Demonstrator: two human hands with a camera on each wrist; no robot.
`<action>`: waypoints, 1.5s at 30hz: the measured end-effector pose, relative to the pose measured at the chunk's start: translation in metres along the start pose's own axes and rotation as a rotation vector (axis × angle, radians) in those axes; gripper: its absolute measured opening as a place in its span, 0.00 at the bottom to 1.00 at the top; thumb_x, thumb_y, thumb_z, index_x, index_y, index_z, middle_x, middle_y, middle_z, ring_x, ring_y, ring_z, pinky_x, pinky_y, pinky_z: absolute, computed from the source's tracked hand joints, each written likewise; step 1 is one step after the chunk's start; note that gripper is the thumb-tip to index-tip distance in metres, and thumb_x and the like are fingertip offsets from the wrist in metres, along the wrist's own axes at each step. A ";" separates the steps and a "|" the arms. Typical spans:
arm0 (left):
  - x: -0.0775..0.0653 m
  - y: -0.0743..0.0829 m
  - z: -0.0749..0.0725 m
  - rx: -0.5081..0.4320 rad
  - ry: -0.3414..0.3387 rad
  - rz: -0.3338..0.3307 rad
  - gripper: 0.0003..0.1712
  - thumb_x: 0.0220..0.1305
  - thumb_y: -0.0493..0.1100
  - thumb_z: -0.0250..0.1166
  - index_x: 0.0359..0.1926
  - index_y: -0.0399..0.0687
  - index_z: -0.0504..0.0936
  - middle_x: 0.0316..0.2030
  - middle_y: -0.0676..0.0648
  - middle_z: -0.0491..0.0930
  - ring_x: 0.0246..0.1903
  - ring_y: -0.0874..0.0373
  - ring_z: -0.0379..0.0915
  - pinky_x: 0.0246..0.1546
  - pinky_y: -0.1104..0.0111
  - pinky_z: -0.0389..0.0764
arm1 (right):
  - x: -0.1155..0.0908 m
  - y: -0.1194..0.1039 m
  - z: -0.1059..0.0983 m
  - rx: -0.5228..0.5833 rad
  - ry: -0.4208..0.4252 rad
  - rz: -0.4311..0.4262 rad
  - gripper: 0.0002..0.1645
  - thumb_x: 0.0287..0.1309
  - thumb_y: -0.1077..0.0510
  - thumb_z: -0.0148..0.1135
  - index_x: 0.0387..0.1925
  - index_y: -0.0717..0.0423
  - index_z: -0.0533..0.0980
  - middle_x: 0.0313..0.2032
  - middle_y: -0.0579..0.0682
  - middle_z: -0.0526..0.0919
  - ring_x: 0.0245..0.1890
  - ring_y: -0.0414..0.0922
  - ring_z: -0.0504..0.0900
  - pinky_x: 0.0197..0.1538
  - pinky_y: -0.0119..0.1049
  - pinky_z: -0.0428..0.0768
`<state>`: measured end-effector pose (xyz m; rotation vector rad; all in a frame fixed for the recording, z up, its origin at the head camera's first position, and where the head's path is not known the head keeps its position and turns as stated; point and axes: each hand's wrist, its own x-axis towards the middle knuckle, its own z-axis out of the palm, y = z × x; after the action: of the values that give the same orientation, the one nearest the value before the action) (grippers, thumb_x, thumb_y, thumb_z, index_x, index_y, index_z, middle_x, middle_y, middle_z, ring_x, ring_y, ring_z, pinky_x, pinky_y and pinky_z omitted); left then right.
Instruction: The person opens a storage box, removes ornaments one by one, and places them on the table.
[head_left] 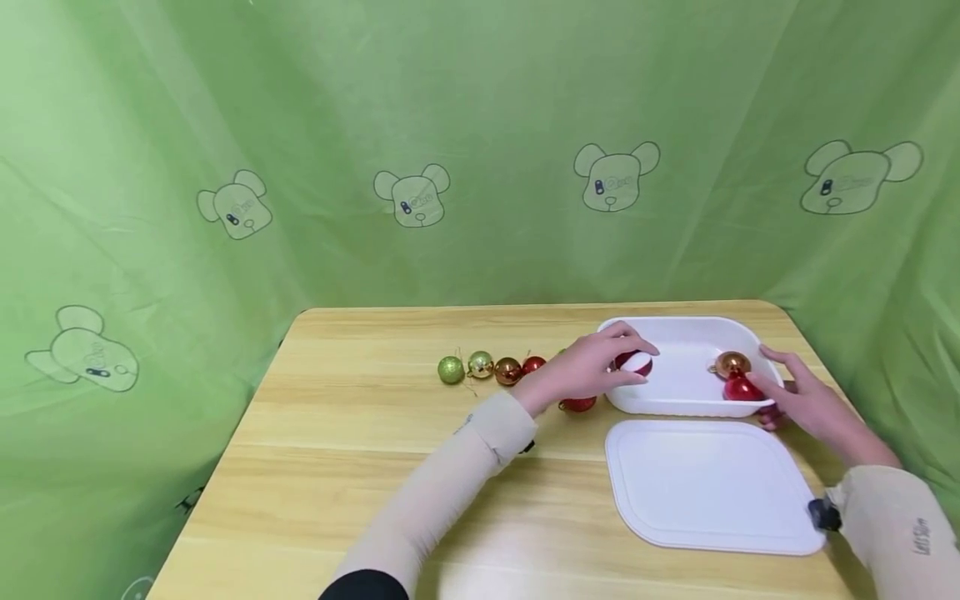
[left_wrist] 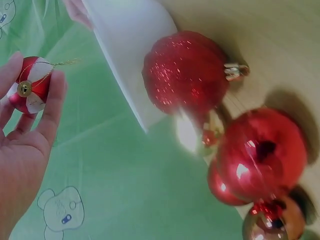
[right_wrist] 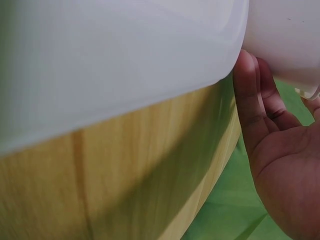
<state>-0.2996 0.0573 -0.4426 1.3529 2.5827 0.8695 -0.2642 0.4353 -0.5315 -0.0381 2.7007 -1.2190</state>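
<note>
My left hand (head_left: 588, 367) pinches a red-and-white Christmas bauble (left_wrist: 31, 94) between thumb and fingers, over the left end of a white plastic container (head_left: 678, 354). A gold cap and a gold string show on that bauble in the left wrist view. At the container's right end, my right hand (head_left: 813, 408) grips the wall, its thumb over the rim and fingers against the outside. Inside that end lie a copper bauble (head_left: 731, 363) and a shiny red bauble (head_left: 741, 387), close to the right thumb.
A flat white lid (head_left: 712, 483) lies on the wooden table (head_left: 360, 433) in front of the container. Left of it stand a green glitter bauble (head_left: 451, 370), a gold bauble (head_left: 481, 364), a brown bauble (head_left: 507, 372) and several red ones, partly behind the left hand. Green cloth hangs behind.
</note>
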 end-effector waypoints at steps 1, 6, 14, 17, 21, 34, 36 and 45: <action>-0.003 -0.001 -0.002 -0.006 0.003 0.006 0.25 0.73 0.50 0.66 0.68 0.54 0.78 0.61 0.52 0.73 0.51 0.69 0.73 0.51 0.87 0.71 | 0.000 0.000 0.000 0.006 0.002 -0.001 0.49 0.78 0.36 0.46 0.83 0.49 0.35 0.43 0.68 0.86 0.28 0.51 0.87 0.34 0.40 0.88; -0.016 -0.007 -0.007 -0.017 0.017 0.020 0.26 0.73 0.50 0.66 0.68 0.54 0.77 0.60 0.52 0.73 0.53 0.69 0.72 0.54 0.87 0.71 | 0.000 0.000 -0.001 0.020 0.005 -0.008 0.49 0.79 0.37 0.46 0.83 0.49 0.35 0.41 0.64 0.86 0.28 0.50 0.87 0.34 0.39 0.88; -0.043 -0.020 -0.012 -0.029 0.027 0.004 0.26 0.73 0.49 0.67 0.68 0.52 0.78 0.59 0.52 0.74 0.52 0.67 0.72 0.54 0.82 0.75 | 0.000 0.001 -0.003 -0.037 -0.004 0.005 0.50 0.78 0.35 0.45 0.83 0.50 0.33 0.44 0.65 0.86 0.30 0.48 0.87 0.36 0.32 0.84; -0.054 -0.025 -0.016 -0.036 0.034 -0.013 0.26 0.73 0.50 0.67 0.68 0.52 0.78 0.59 0.52 0.75 0.49 0.67 0.73 0.51 0.80 0.77 | 0.001 0.001 -0.003 -0.021 -0.006 0.001 0.50 0.78 0.35 0.46 0.83 0.50 0.34 0.43 0.65 0.86 0.30 0.48 0.87 0.36 0.34 0.85; -0.069 -0.034 -0.023 -0.057 0.043 -0.039 0.25 0.73 0.50 0.66 0.68 0.53 0.77 0.59 0.52 0.76 0.49 0.65 0.73 0.50 0.79 0.77 | 0.002 0.001 -0.002 0.012 -0.006 -0.005 0.49 0.79 0.36 0.46 0.83 0.50 0.34 0.41 0.63 0.86 0.29 0.49 0.87 0.35 0.38 0.87; -0.116 -0.065 -0.032 -0.072 0.131 -0.147 0.25 0.70 0.50 0.69 0.65 0.51 0.77 0.59 0.52 0.80 0.57 0.60 0.77 0.60 0.69 0.80 | 0.002 0.000 -0.001 -0.010 -0.006 -0.001 0.50 0.78 0.36 0.46 0.83 0.51 0.34 0.42 0.64 0.86 0.29 0.49 0.87 0.35 0.35 0.86; -0.121 -0.067 -0.033 -0.065 0.134 -0.155 0.25 0.70 0.50 0.69 0.64 0.52 0.77 0.59 0.52 0.80 0.57 0.60 0.77 0.60 0.69 0.80 | 0.002 0.000 -0.001 -0.020 -0.005 -0.001 0.50 0.78 0.35 0.46 0.83 0.51 0.33 0.42 0.64 0.86 0.29 0.48 0.87 0.35 0.34 0.85; -0.134 -0.074 -0.032 -0.069 0.137 -0.191 0.24 0.66 0.46 0.72 0.61 0.50 0.79 0.57 0.50 0.83 0.55 0.58 0.79 0.59 0.66 0.81 | 0.002 0.001 0.000 0.026 -0.013 -0.003 0.50 0.79 0.37 0.46 0.83 0.50 0.33 0.41 0.63 0.86 0.29 0.49 0.87 0.34 0.38 0.87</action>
<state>-0.2839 -0.0944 -0.4775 1.0423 2.6989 1.0397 -0.2661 0.4355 -0.5322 -0.0461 2.6742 -1.2501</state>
